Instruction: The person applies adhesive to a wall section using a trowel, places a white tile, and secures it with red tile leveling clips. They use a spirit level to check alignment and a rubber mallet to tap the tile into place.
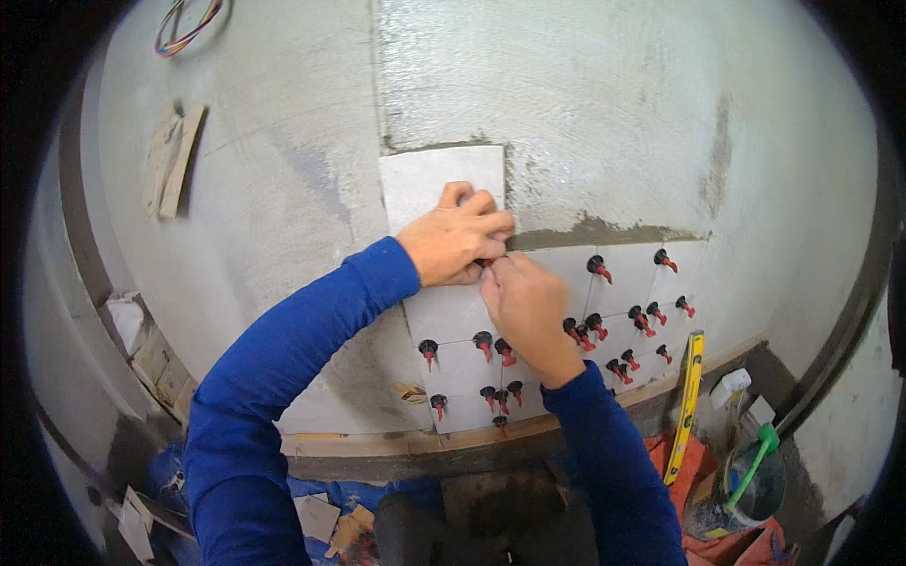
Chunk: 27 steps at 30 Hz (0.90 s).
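Note:
A pale square tile [439, 172] sits on the wall above the rows of set tiles. Over its lower right part lies my left hand [455, 241], closed with the fingers bent; whatever they may hold is hidden. Touching it from below right, my right hand [527, 300] is closed in a pinch on a red and black tile leveler [484, 262], mostly covered by the fingers. More tile levelers [598, 268] stick out from the joints between the tiles [453, 316] on both sides of my right wrist.
A yellow spirit level [685, 406] leans on the wall at right. Near it stands a bucket [746, 495] with a green-handled tool [755, 462]. Wires [179, 42] poke out at upper left, above wooden strips [175, 160]. A ledge [377, 453] runs below the tiles.

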Each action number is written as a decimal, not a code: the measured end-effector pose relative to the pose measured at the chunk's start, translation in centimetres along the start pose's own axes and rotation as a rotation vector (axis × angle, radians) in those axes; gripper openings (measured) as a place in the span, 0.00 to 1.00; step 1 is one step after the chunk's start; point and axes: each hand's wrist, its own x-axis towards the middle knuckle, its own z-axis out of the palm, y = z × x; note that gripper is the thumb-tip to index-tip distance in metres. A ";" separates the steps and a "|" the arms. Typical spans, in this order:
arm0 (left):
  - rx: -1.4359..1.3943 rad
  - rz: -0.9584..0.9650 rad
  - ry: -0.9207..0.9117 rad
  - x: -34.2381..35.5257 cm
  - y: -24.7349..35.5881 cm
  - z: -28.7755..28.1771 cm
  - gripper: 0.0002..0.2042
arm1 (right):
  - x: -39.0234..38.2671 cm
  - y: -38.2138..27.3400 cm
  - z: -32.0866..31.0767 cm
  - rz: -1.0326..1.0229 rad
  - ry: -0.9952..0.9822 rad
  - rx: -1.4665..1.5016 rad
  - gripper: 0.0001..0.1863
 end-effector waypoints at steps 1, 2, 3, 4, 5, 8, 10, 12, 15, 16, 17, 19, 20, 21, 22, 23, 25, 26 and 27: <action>0.010 -0.008 0.001 0.0 0.0 -0.3 0.16 | 0.0 0.0 -0.3 0.049 -0.056 -0.015 0.07; 0.013 -0.010 -0.015 0.0 0.0 -0.6 0.17 | -0.1 0.0 -0.8 0.001 0.005 0.009 0.07; 0.018 -0.011 -0.034 0.0 0.1 -1.0 0.18 | -0.6 0.1 -1.4 -0.023 0.077 0.020 0.08; 0.038 -0.031 -0.051 -0.1 0.2 -1.4 0.24 | -1.5 0.3 -2.2 -0.013 0.098 0.030 0.09; 0.033 -0.055 -0.047 -0.1 0.4 -1.7 0.26 | -2.5 0.5 -2.9 0.004 0.110 0.034 0.10; 0.055 -0.143 -0.031 -0.2 1.2 -2.4 0.32 | -9.9 0.4 -4.6 0.117 0.140 0.147 0.11; 0.045 -0.181 -0.026 -0.2 1.8 -2.6 0.32 | -17.3 0.0 -4.5 0.205 0.056 0.265 0.10; 0.045 -0.214 -0.022 -0.1 2.2 -2.5 0.32 | -25.7 -0.1 -3.7 0.348 -0.118 0.341 0.10; 0.128 -0.241 -0.057 0.2 2.6 -2.3 0.31 | -37.7 0.4 -3.0 0.730 -0.549 0.383 0.14; 0.145 -0.246 -0.063 0.3 2.8 -2.1 0.31 | -41.0 0.7 -3.1 0.775 -0.601 0.413 0.16; 0.161 -0.251 -0.069 0.4 2.9 -2.0 0.30 | -43.6 1.3 -3.0 0.916 -0.787 0.370 0.19; 0.186 -0.266 -0.076 0.5 3.1 -1.8 0.28 | -47.0 2.9 -2.4 0.887 -0.886 0.405 0.20; 0.194 -0.275 -0.075 0.5 3.1 -1.7 0.27 | -48.1 3.3 -2.2 0.907 -0.984 0.395 0.21; 0.203 -0.286 -0.072 0.5 3.2 -1.6 0.26 | -48.8 3.9 -1.9 0.919 -0.934 0.428 0.20; 0.213 -0.284 -0.078 0.4 3.1 -1.6 0.25 | -49.1 4.6 -1.6 0.940 -0.899 0.450 0.20; 0.227 -0.283 -0.079 0.4 3.1 -1.6 0.25 | -49.3 5.1 -1.4 0.937 -0.825 0.490 0.20; 0.253 -0.304 -0.075 0.2 2.9 -1.8 0.23 | -49.2 5.8 -1.2 1.020 -0.894 0.434 0.20; 0.265 -0.327 -0.071 0.0 2.8 -1.9 0.23 | -49.1 6.0 -1.1 1.040 -0.951 0.399 0.19; 0.283 -0.360 -0.072 -0.1 2.8 -2.1 0.22 | -49.1 6.2 -1.1 1.080 -1.026 0.339 0.19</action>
